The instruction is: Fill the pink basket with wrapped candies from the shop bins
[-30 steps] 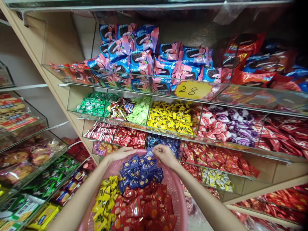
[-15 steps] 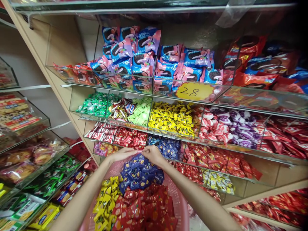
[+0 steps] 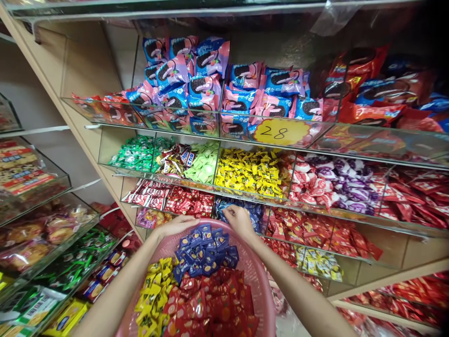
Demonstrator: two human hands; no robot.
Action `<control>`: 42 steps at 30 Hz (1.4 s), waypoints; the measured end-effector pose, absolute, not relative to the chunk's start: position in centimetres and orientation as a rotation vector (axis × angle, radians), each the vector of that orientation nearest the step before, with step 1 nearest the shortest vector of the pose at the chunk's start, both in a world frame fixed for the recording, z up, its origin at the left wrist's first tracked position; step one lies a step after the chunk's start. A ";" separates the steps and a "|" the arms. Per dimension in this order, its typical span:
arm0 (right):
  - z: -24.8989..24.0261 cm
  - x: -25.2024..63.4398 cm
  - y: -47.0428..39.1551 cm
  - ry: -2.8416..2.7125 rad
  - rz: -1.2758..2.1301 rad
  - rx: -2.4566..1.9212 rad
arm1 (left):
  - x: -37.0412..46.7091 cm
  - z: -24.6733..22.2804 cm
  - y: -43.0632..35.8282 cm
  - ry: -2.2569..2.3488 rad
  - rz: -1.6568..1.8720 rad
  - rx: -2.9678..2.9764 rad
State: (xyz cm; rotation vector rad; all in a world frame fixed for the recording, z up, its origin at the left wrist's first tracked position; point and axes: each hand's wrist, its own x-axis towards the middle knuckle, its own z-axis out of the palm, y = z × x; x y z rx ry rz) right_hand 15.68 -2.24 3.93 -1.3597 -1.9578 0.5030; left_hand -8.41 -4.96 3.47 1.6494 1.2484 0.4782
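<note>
A pink basket (image 3: 261, 285) holds blue packets (image 3: 205, 250), yellow packets (image 3: 154, 295) and red packets (image 3: 213, 299). My left hand (image 3: 177, 226) grips the basket's far rim at its left side. Beyond the rim, my right hand (image 3: 239, 220) is at the shelf bin of blue packets (image 3: 257, 215), its fingers pressed together. Whatever those fingers pinch, if anything, is too small to name.
Above are bins of yellow candies (image 3: 249, 173), green candies (image 3: 133, 153) and wrapped cookies (image 3: 206, 84), behind clear fronts with a yellow price tag (image 3: 282, 132). More snack shelves (image 3: 42, 262) stand on the left.
My right hand has moved from the basket's far rim to the right, over the bin of blue packets. My left hand stays on the rim. The view has shifted slightly.
</note>
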 end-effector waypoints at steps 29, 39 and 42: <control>0.1 21.1 -2.5 -1.597 0.801 -1.183 | -8.3 4.1 -5.1 1.307 0.492 1.663; 1.9 20.6 -8.5 -1.538 0.958 -0.979 | -8.3 4.1 -4.8 1.285 0.488 1.668; 1.8 20.4 -8.9 -1.518 1.021 -0.968 | -8.3 4.1 -4.8 1.276 0.490 1.603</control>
